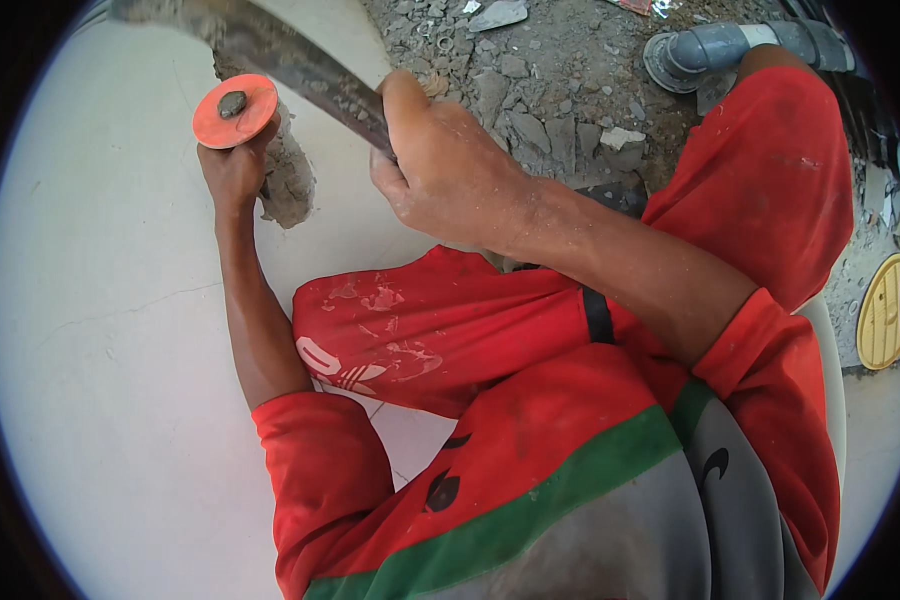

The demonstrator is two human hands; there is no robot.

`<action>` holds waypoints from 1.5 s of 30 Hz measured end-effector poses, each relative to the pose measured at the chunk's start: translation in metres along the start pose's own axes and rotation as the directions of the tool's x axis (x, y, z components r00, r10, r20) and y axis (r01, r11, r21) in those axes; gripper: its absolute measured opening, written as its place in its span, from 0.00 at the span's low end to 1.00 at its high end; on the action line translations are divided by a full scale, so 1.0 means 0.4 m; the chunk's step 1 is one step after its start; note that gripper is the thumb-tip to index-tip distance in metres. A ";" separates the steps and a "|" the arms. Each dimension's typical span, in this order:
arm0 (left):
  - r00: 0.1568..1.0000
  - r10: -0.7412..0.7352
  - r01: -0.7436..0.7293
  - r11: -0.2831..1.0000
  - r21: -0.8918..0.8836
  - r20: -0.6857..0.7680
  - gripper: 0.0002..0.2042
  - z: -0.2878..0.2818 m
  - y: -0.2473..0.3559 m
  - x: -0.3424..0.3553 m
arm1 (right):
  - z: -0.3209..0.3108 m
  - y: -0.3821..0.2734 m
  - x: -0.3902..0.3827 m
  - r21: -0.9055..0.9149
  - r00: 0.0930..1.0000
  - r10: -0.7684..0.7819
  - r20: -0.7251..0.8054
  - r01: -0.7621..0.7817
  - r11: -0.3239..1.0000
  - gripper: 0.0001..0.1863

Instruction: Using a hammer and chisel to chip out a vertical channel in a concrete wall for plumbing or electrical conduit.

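Observation:
My left hand (234, 174) is closed round the grip of a chisel (232, 104), below its round orange hand guard. The chisel's grey struck end shows in the middle of the guard; its tip is hidden. Right beside that hand, a rough gouge (292, 180) runs through the pale wall surface (110, 220). My right hand (455, 170) grips the long dark handle of what looks like a hammer (290, 75), raised in front of me. Its dusty far end slants up past the chisel to the top left, where it is blurred and partly cut off.
Broken concrete and rubble (530, 90) cover the ground ahead. A grey plastic pipe (710, 50) with an elbow lies at the upper right, close to my red-clad knee (770, 170). A yellow oval lid (880, 312) is at the far right.

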State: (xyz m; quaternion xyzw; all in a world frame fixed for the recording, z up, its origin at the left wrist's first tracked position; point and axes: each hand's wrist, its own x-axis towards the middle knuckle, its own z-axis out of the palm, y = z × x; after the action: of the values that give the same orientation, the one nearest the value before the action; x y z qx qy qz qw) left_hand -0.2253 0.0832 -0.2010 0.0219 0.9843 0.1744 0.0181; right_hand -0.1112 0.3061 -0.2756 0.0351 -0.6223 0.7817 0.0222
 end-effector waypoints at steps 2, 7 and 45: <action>0.999 0.012 -0.018 0.984 -0.175 -0.038 0.10 0.009 -0.037 -0.022 | 0.002 0.027 -0.011 -0.424 0.886 0.181 0.426 0.019 0.905 0.11; 0.998 -0.037 0.032 0.993 -0.111 -0.046 0.12 -0.002 -0.019 -0.007 | -0.022 -0.012 0.010 -0.131 0.967 0.069 0.245 -0.037 0.991 0.12; 0.952 0.255 -0.297 0.900 -0.319 -0.166 0.06 -0.036 0.004 -0.033 | -0.046 -0.043 -0.006 -0.302 0.937 0.045 0.345 0.065 0.951 0.07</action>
State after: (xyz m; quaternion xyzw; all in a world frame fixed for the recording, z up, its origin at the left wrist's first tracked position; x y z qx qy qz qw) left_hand -0.2128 0.0793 -0.1866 0.1474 0.9254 0.3436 -0.0627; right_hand -0.1082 0.3278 -0.2633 0.1720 -0.7306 0.6560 -0.0790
